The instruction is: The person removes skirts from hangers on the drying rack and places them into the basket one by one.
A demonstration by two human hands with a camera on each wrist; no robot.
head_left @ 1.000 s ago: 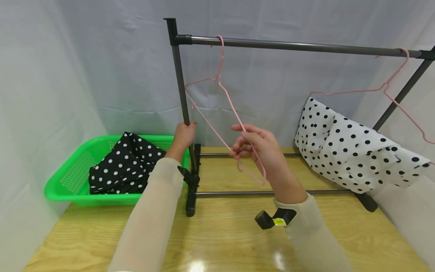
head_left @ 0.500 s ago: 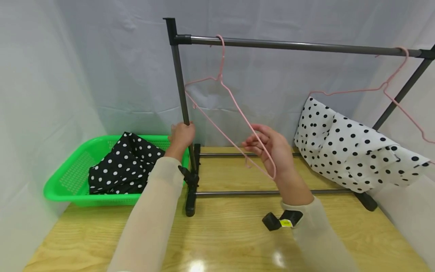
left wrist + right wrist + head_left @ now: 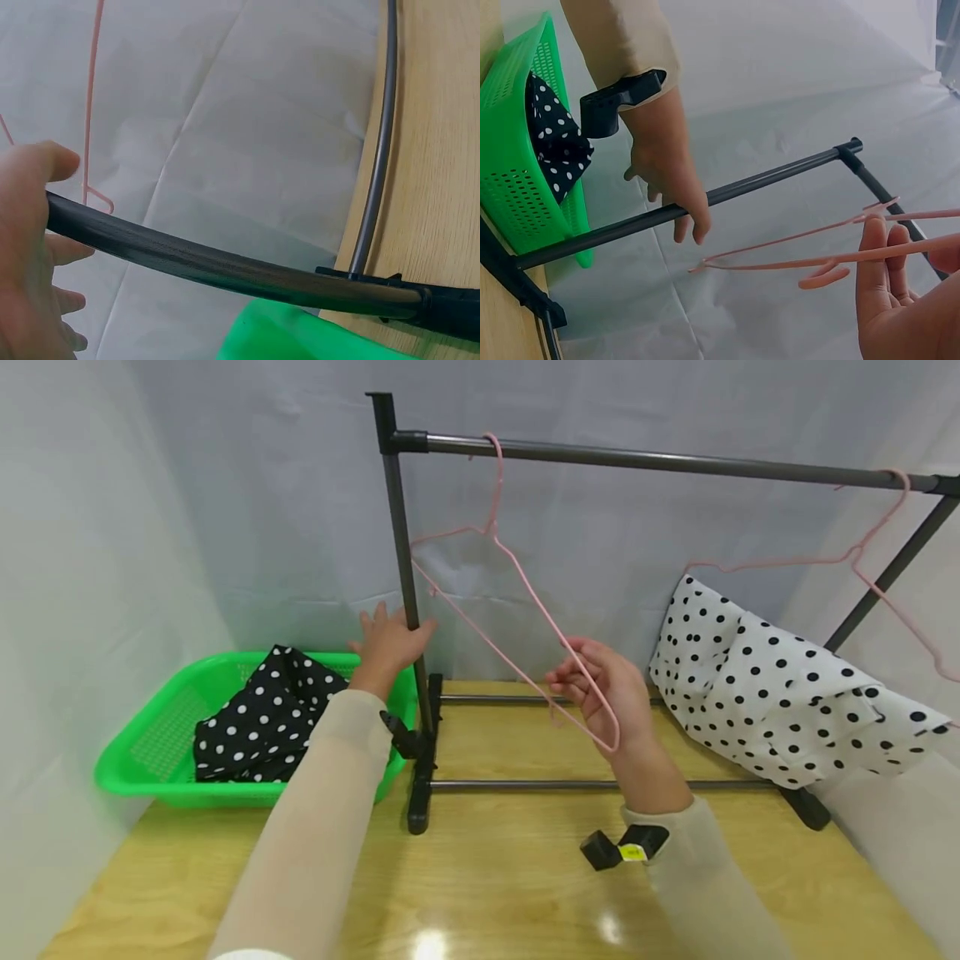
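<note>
The left hand is resting against the upright post of the garment rack, fingers spread and mostly straight, the thumb hooked on the near side of the post and the palm pressing it, probably to steady the light frame. The left-wrist view is showing the same: the post lying across the palm, fingers loose, not wrapped tight.

The right hand is pinching the lower right corner of the empty pink wire hanger, fingers curled around the thin wire. The hanger's hook is sitting over the top rail at its far left end, just beside the post, and the body is swinging out toward the near right because the hand is pulling that corner.

To the left of the rack, a green plastic basket is holding a black polka-dot garment. On the right, a white polka-dot garment is draping from a second pink hanger hooked at the rail's far right end. All of it is standing on a wooden table.
</note>
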